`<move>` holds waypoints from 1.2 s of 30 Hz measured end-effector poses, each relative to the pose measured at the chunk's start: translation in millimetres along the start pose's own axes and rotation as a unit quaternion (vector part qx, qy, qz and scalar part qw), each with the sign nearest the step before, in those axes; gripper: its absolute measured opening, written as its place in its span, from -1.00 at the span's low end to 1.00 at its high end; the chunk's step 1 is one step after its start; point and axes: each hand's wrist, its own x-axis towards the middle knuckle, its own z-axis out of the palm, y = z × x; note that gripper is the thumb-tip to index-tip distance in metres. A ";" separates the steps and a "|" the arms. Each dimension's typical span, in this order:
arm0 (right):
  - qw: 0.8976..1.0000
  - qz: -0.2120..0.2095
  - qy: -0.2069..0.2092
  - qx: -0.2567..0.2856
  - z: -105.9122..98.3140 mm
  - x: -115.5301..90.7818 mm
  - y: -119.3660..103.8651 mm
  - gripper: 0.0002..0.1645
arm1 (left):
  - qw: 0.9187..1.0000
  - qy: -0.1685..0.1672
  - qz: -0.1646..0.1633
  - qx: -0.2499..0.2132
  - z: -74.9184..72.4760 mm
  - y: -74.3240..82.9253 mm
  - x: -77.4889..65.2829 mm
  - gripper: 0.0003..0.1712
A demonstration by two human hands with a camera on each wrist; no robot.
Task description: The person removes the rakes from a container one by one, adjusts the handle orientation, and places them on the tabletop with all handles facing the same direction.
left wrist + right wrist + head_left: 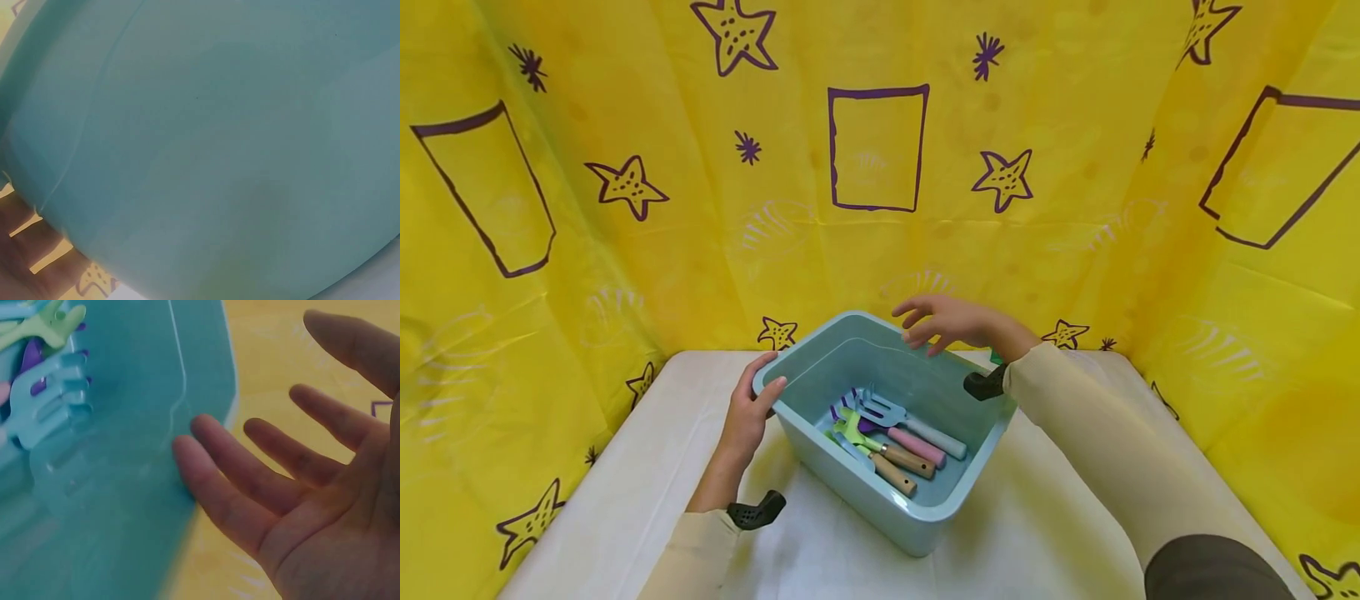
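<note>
A light blue plastic bin (865,502) stands on the table, its near corner pointing toward me. My left hand (754,402) grips the rim at the left corner, thumb over the edge and fingers (40,240) along the outside. Above the far rim hovers my right hand (951,321), fingers spread and holding nothing. On the bin's floor lie several small garden tools: a light blue hand fork (883,410), a pink-handled purple tool (917,446), a green tool (850,427) with a wooden handle, and another wooden-handled tool (892,475), its head partly covered.
The bin sits on a white tabletop (670,467). Yellow sheets (880,258) with purple starfish drawings enclose the table at the back and both sides. Behind the bin, near my right wrist, a bit of a green object (996,357) shows.
</note>
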 end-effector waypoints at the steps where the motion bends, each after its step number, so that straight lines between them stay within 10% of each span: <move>1: 1.000 0.002 -0.012 0.003 2.9 3.1 -0.1 -0.33 | 1.000 0.000 0.000 -0.001 0.2 0.0 -0.3 -0.38; 11: 0.990 0.038 -0.134 0.034 32.3 30.0 6.3 -0.33 | 1.000 0.001 -0.007 -0.008 1.6 -0.3 -0.6 -0.37; 36: 0.945 0.223 -0.238 0.028 76.8 58.7 39.3 -0.44 | 0.999 -0.014 -0.018 -0.023 -0.7 12.1 -3.4 -0.39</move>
